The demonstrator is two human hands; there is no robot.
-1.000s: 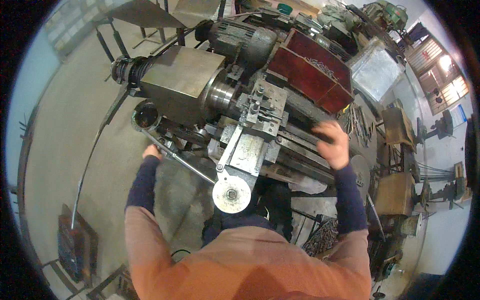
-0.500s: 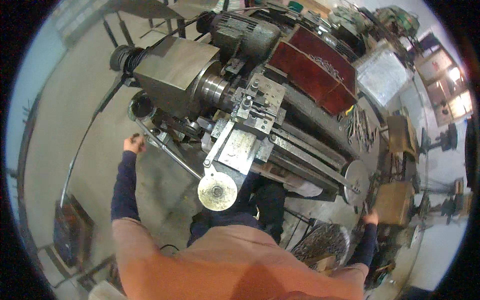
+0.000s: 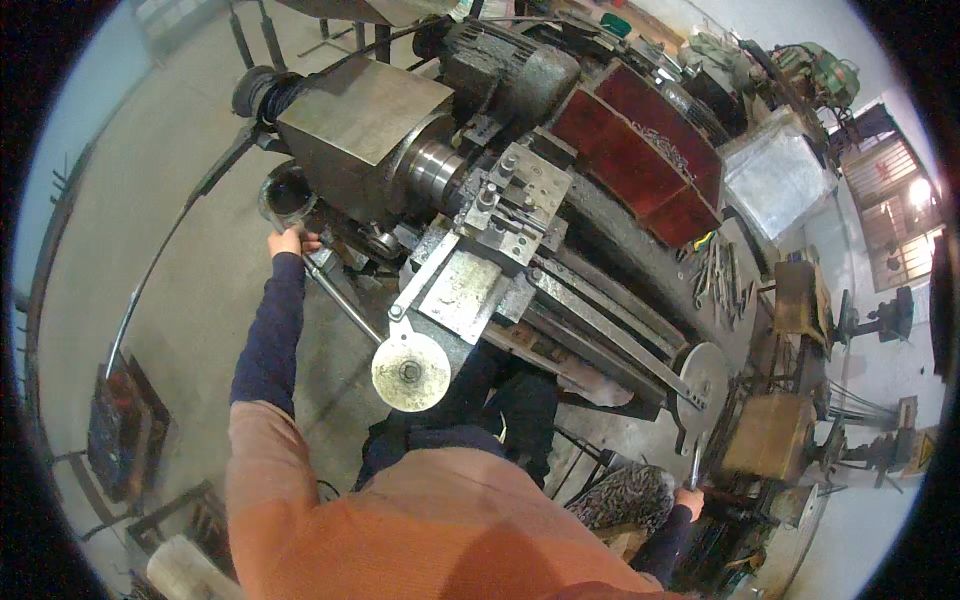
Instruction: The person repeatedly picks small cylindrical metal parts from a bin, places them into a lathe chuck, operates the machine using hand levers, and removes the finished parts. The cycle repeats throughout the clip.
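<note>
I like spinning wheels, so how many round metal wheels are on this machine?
2. One pale handwheel sits at the front, near the person's chest; another handwheel is at the machine's right end. Others may be hidden.

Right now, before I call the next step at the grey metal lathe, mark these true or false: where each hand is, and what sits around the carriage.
1. The left hand rests at the round dark container by the grey metal headstock. True.
2. The right hand lies on the square tool post. False: it is low at the tailstock end, at a slim metal handle.
3. A pale round handwheel hangs at the front of the carriage. True.
4. The red metal tray lies on the person's side of the lathe bed. False: it lies on the far side.
5. Both sleeves are dark blue at the forearm. True.
</note>
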